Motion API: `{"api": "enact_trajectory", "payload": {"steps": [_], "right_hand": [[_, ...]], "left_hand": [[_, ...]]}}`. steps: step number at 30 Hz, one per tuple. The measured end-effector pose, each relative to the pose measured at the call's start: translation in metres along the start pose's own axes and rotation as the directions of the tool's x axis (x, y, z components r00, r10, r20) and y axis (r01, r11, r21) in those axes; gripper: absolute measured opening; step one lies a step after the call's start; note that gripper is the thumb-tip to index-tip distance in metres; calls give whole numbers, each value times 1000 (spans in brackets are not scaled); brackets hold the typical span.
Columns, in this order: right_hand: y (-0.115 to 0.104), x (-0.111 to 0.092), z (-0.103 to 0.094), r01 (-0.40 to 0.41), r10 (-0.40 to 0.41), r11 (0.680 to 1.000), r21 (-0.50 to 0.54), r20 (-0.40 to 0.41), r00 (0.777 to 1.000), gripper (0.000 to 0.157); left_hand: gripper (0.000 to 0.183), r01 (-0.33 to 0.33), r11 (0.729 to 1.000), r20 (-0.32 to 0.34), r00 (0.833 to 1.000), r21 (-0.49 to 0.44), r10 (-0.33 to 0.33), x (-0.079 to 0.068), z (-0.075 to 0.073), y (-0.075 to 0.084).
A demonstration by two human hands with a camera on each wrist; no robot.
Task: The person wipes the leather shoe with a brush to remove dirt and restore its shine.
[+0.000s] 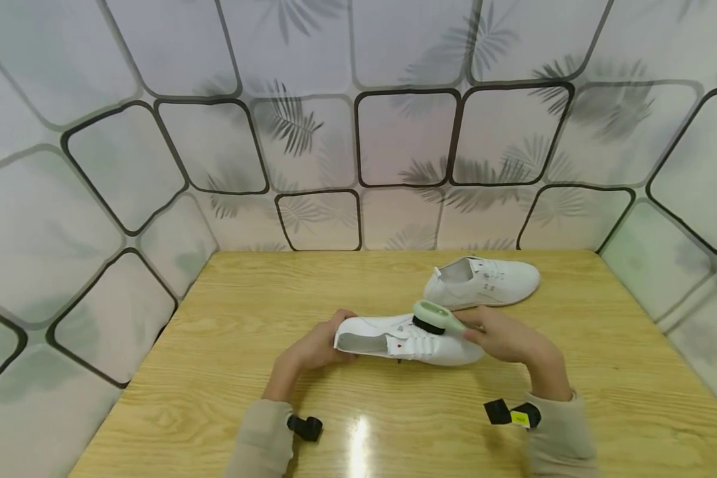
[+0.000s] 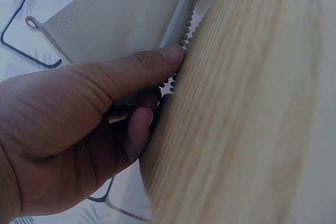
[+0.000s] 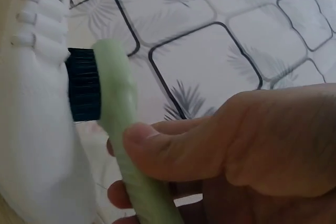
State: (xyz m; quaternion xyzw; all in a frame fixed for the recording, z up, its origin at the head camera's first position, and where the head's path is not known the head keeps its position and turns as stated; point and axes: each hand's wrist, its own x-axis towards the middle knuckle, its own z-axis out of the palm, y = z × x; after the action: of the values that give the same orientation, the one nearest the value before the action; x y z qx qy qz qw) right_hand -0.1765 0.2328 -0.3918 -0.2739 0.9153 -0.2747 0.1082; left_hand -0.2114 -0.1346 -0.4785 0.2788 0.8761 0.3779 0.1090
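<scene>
A white lace-up shoe (image 1: 370, 325) lies over the table, its toe pointing right in the head view. My left hand (image 1: 321, 342) grips it at the heel; in the left wrist view the thumb (image 2: 152, 61) presses along the edge of the studded sole. My right hand (image 1: 502, 334) holds a pale green brush (image 3: 116, 85) by its handle. The dark bristles (image 3: 84, 85) touch the shoe's upper beside the laces. Some fingers of the right hand are hidden behind the handle in the right wrist view.
A second white shoe (image 1: 516, 282) sits farther back on the wooden table (image 1: 263, 285), toe to the right. Patterned wall covering (image 1: 406, 139) rises behind the table and along both sides. A small black camera (image 1: 305, 428) is strapped at the left wrist.
</scene>
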Motion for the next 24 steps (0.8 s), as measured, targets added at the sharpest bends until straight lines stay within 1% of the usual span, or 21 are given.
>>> {"api": "enact_trajectory", "payload": {"steps": [4, 5, 8, 12, 15, 17, 19, 21, 23, 24], "right_hand": [[10, -13, -9, -65, 65, 998, 22, 2, 998, 40], [11, -14, -10, -67, 67, 997, 32, 1, 998, 40], [14, -14, -9, -40, 39, 996, 76, 23, 999, 43], [19, -20, -7, -50, 41, 991, 124, 74, 996, 43], [24, -22, -5, -64, 53, 988, 142, 82, 995, 43], [26, -20, -3, -34, 22, 988, 151, 79, 997, 40], [27, -17, -3, 4, -19, 985, 170, 85, 996, 30], [28, -19, -5, 20, -39, 982, 185, 100, 994, 30], [28, -22, -8, 19, -40, 983, 184, 110, 993, 32], [28, -23, -9, 8, -28, 984, 179, 109, 994, 36]], "left_hand": [[70, -10, 1000, -3, 1000, -4, 10, 2, -1, 1], [69, -10, 1000, -10, 1000, -4, 10, 2, -1, 1], [69, -6, 1000, -13, 1000, 3, 7, 1, -1, 1], [68, -16, 1000, 8, 1000, -13, 16, 1, 3, 1], [67, -14, 999, 14, 1000, -33, 14, 1, 5, 0], [67, -5, 999, 8, 1000, -37, 5, -1, 5, 0], [67, 3, 999, 2, 1000, -38, -3, -2, 4, -1], [67, 4, 999, -1, 1000, -37, -4, -3, 2, 0], [67, 4, 999, 0, 1000, -33, -4, -3, 1, 0], [68, 4, 999, 1, 1000, -32, -4, -3, 1, 1]]}}
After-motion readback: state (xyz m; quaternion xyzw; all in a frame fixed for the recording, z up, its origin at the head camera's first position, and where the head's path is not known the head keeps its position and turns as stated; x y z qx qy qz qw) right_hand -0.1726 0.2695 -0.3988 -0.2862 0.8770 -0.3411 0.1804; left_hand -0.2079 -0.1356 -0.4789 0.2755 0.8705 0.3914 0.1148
